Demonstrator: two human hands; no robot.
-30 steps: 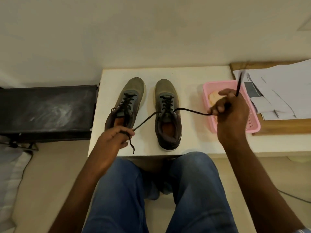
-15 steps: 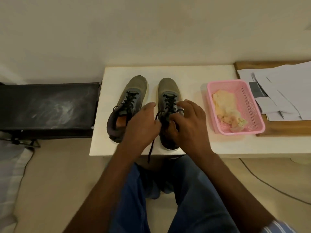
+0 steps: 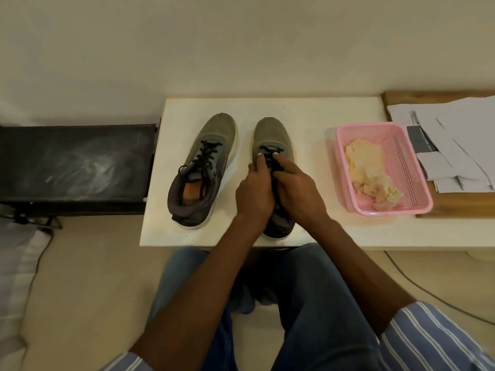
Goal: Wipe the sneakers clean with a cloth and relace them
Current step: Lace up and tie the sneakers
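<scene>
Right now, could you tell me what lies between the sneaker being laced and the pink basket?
Nothing: in the head view, only bare white tabletop separates the right sneaker from the pink basket.

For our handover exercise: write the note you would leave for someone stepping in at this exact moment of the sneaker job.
Left hand and right hand: both over the right sneaker, fingers curled at its black lace; the exact grip is hidden.
Left sneaker: on the white table, laced, not tied, ends loose around its opening.
Cloth: lying in the pink basket, to the right of the shoes.
Done: laces threaded through both shoes.
Left: finish tightening and tying the right sneaker, then tie the left one. Whether wiping is complete cannot be told.
</scene>
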